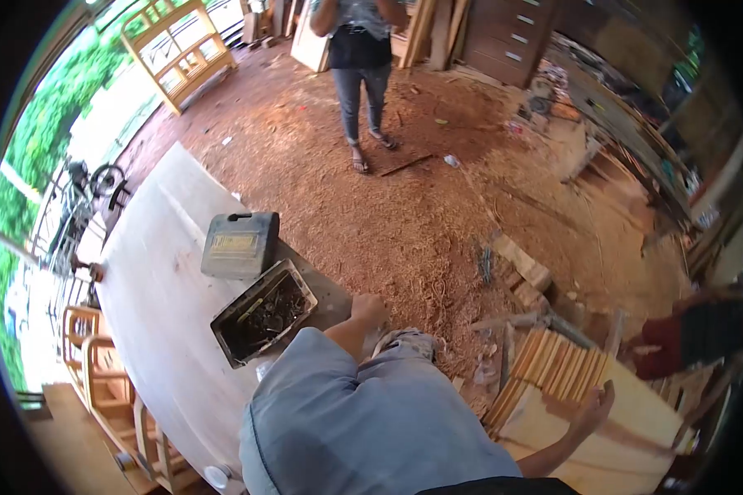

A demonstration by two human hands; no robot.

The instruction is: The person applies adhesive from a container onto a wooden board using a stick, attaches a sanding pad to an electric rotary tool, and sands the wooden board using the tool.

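My left hand [369,310] is at the right edge of the pale table [161,272], just right of a dark open bin [264,313] holding small metal pieces. Its fingers are too small and blurred to read. Behind the bin lies a closed grey tool case [240,245] with a yellow label. On the right, my right hand [601,404] has its fingers apart and holds nothing visible. It is above a light wooden board [627,421], beside a row of narrow wooden strips [561,363].
A person [362,74] stands ahead on the shaving-covered floor. Another person [685,337] is at the far right. Wooden chair frames [111,379] stand at left, a wooden frame [177,54] behind. A wood block [522,262] lies right of centre.
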